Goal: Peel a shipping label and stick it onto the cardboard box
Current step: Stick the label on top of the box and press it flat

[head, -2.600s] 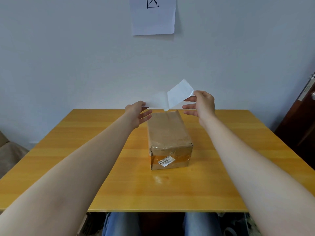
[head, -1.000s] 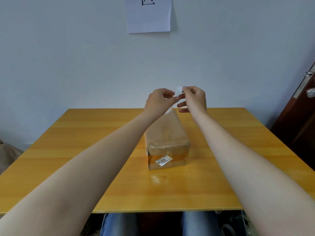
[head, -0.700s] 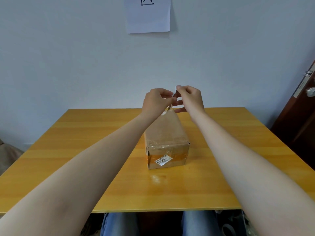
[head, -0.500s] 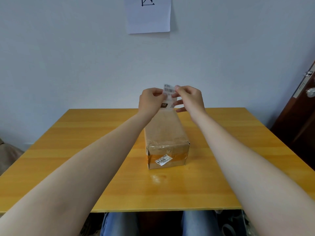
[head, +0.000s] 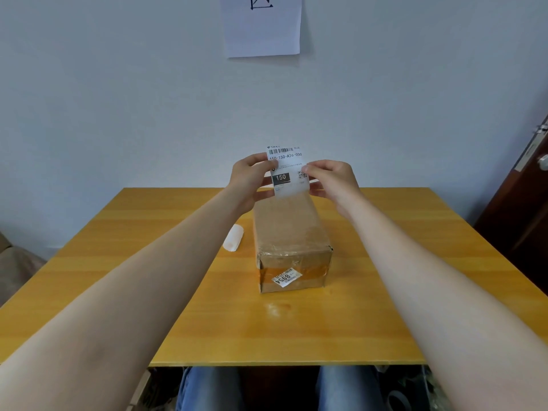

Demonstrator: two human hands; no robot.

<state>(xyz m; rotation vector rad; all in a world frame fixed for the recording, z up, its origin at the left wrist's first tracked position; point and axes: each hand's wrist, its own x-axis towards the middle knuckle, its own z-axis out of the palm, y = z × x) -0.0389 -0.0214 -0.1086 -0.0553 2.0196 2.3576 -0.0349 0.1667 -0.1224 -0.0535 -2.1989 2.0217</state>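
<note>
A brown cardboard box (head: 289, 229) wrapped in clear tape lies lengthwise on the wooden table (head: 148, 262), with a small old sticker reading 8954 on its near face. A white shipping label (head: 286, 170) with a barcode and a dark "150" block is held upright above the box's far end, printed side toward me. My left hand (head: 250, 178) pinches its left edge and my right hand (head: 333, 179) pinches its right edge. The label's lower edge hangs close to the box top; I cannot tell if they touch.
A curled white strip of backing paper (head: 233, 241) lies on the table just left of the box. A white sheet (head: 262, 25) is stuck on the wall. A dark door (head: 525, 203) with a handle stands at the right. My knees show below the table's near edge.
The label was peeled apart from its backing, then both hands came together and turned it printed side toward me. The backing strip now lies on the table left of the box.
</note>
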